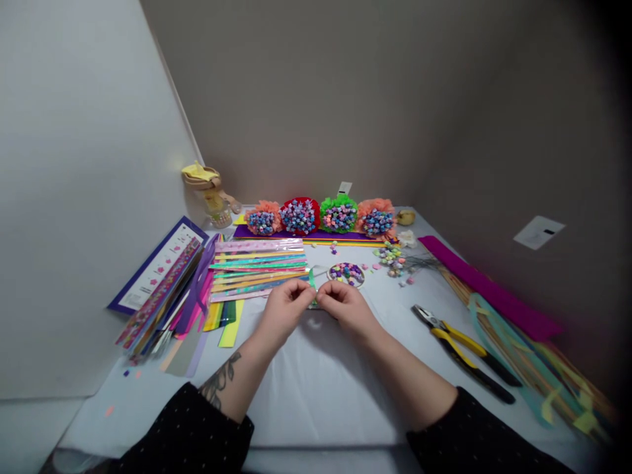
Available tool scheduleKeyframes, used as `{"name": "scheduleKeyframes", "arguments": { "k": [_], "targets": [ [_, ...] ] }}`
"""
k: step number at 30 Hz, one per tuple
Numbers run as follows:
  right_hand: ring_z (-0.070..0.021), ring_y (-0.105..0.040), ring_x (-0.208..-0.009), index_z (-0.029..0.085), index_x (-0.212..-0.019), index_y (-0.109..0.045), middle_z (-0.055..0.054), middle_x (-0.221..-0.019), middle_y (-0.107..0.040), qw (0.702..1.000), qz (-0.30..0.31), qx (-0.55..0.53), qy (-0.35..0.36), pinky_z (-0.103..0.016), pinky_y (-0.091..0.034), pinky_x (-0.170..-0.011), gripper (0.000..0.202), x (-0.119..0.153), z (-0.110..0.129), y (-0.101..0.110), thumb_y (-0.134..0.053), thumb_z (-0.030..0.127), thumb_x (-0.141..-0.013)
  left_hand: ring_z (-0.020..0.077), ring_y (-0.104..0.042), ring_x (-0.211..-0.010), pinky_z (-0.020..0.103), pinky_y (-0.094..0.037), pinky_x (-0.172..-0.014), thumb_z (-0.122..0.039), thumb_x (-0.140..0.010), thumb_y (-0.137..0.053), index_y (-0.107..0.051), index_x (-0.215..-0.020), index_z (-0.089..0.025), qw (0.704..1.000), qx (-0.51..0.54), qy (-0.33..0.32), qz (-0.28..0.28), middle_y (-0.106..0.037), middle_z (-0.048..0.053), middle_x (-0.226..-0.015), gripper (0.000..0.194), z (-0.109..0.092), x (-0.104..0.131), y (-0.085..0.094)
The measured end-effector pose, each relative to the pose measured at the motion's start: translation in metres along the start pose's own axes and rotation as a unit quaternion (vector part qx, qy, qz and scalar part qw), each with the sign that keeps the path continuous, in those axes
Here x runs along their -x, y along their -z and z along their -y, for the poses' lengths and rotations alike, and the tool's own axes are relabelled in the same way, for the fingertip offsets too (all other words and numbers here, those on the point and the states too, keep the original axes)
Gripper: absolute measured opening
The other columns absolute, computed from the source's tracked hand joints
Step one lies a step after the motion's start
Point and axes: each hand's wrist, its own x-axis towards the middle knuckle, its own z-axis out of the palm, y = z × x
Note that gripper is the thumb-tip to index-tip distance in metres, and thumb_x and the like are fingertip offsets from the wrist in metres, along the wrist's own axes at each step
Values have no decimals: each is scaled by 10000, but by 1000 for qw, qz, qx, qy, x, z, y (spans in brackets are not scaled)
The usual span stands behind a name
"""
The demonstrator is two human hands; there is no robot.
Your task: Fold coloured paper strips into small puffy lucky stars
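Observation:
Both of my hands meet over the middle of the table, fingertips pinched close together. A narrow green paper strip stands up between them, its lower part hidden by the fingers. My left hand is closed on the strip from the left. From the right, my right hand pinches at the same spot. Just behind the right hand lies a round dish of small folded paper stars in purple, pink and pale colours. Many shiny and pastel paper strips lie in rows to the left of my hands.
Several star-filled tissue bundles line the back. Yellow-and-black pliers lie at right beside thin sticks and a magenta sheet. Strip packs lean at left; a jar stands at back left. Loose stars lie right of the dish.

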Motion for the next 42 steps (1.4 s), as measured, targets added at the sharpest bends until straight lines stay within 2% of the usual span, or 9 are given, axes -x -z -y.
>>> {"name": "scheduleKeyframes", "arguments": {
  "k": [9,14,19,23,28,37,42],
  "targets": [
    [-98,-400,-543,182,-609,-520,38,-564,-484,1000,2,18,5,-232,-329,-536,147,-2,1,-2,-576,311,-651,87,-417,-498,206,-336,-496,-307,-742,-606,-588,-653,-163,1000,17,13,4,-486,-50,-535,171,0,0,0],
    [-99,-374,-533,188,-614,-502,44,-556,-445,998,-38,44,12,-228,-312,-512,160,-3,-1,-1,-558,327,-669,89,-410,-486,211,-335,-477,-378,-753,-600,-608,-709,-157,1000,-3,10,16,-496,-40,-548,225,-3,0,1],
    [-99,-351,-528,189,-634,-498,46,-554,-413,996,-70,52,24,-224,-290,-488,161,-5,-3,2,-549,329,-695,108,-454,-548,219,-352,-519,-319,-728,-589,-577,-629,-155,998,-61,-7,29,-517,-23,-577,191,-2,0,0],
    [-98,-343,-524,191,-632,-492,48,-549,-403,996,-67,55,18,-223,-287,-480,173,-5,-3,2,-554,337,-700,123,-487,-589,230,-369,-563,-274,-715,-564,-572,-616,-158,997,-71,-17,23,-539,-17,-596,153,-1,-1,0],
    [-102,-342,-526,194,-626,-487,47,-551,-402,996,-59,57,18,-228,-288,-482,195,-5,-3,1,-558,357,-705,132,-497,-600,237,-380,-576,-292,-727,-556,-578,-630,-161,997,-68,-16,25,-553,-10,-608,164,-1,-1,1],
    [-114,-379,-543,193,-628,-497,39,-563,-431,992,-81,91,34,-240,-313,-518,172,-5,-6,-1,-546,331,-718,132,-507,-607,238,-391,-584,-311,-741,-573,-596,-648,-156,997,-67,-31,35,-578,-2,-625,182,0,0,-1],
    [-99,-341,-504,187,-662,-528,51,-539,-406,997,-69,35,9,-229,-280,-478,218,-3,-5,1,-575,390,-727,123,-479,-577,227,-362,-554,-293,-737,-557,-579,-615,-161,997,-76,-23,15,-539,-19,-584,181,-3,0,0]
  ]
}}
